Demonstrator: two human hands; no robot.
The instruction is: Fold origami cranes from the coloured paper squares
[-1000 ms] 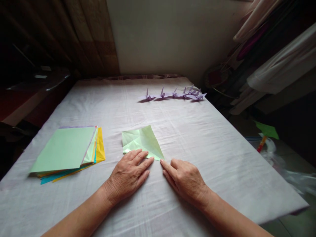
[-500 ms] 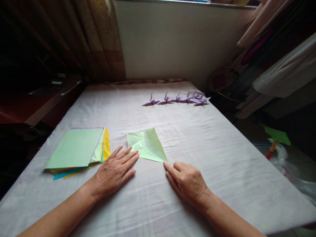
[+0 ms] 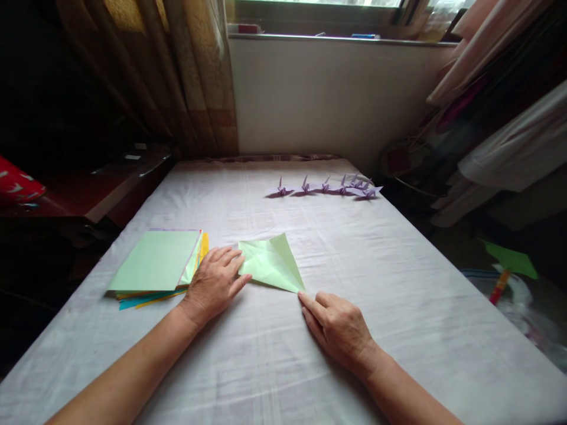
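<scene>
A pale green sheet of origami paper [image 3: 269,260], creased and partly folded, lies on the white cloth between my hands. My left hand [image 3: 215,277] rests flat at its left edge, fingers spread, the fingertips touching the paper. At the sheet's near right corner, my right hand [image 3: 339,324] has its forefinger stretched out and pressing on the tip. The other fingers of that hand are curled in, and its thumb is partly hidden. Beside my left hand sits a stack of coloured paper [image 3: 155,260], light green on top, with yellow and blue edges showing.
Several purple paper cranes [image 3: 325,186] stand in a row toward the far right of the cloth-covered table [image 3: 398,330]. Past the right edge is a plastic bag [image 3: 516,295] with a green piece above it. Curtains [image 3: 190,77] hang at the back left, and clothes [image 3: 522,136] at the right.
The camera has tilted up, bringing the window sill into view. My left hand has slid up a little along the paper's left edge; my right forefinger stays at the corner.
</scene>
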